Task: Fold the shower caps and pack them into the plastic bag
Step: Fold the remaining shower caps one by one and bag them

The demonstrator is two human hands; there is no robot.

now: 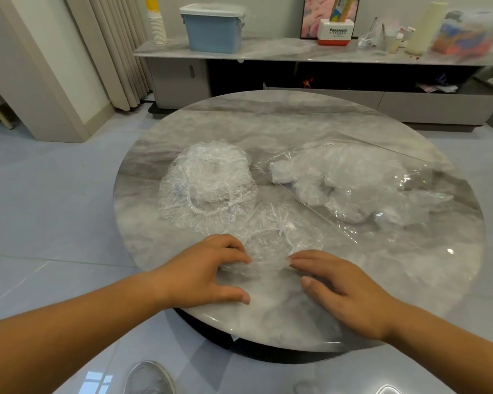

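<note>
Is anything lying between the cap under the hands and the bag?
Nothing visible. The cap lies near the table edge, left hand and right hand touching it; the bag lies just beyond, on the right. The pile of caps sits left, off that path.

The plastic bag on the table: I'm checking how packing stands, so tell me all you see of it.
The plastic bag is clear, glossy, wrinkled film, lying flat and slantwise on the right half of the round marble table. Bunched white shower caps fill its middle. A small white label sits near its far edge. Neither the left hand nor the right hand touches it.
</note>
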